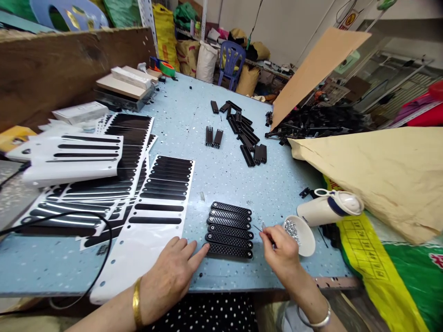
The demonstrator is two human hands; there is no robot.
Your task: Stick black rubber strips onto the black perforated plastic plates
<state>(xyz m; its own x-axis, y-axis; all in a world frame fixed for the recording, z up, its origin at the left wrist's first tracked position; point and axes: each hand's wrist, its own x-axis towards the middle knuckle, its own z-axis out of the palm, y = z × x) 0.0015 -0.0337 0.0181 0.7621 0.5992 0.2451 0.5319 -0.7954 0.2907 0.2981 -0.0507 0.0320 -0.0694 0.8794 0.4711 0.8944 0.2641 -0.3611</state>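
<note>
Several black textured bars (230, 230) lie side by side in a stack-like row on the blue table, with small silver fittings at their ends. My left hand (173, 265) is open, its index fingertip touching the left end of the lower bars. Just right of the bars, my right hand (282, 251) pinches a thin dark tool (257, 228) whose tip points toward their right ends; its exact kind is too small to tell. Close beside that hand is a white bowl (308, 244) holding small silver metal pieces (291, 229).
Sheets of black adhesive strips (162, 189) cover the left side, partly under my left forearm. A cable (107, 226) loops over them. Loose black parts (242, 127) lie farther back. A white flask (323, 210) lies by the bowl, near brown paper (374, 175).
</note>
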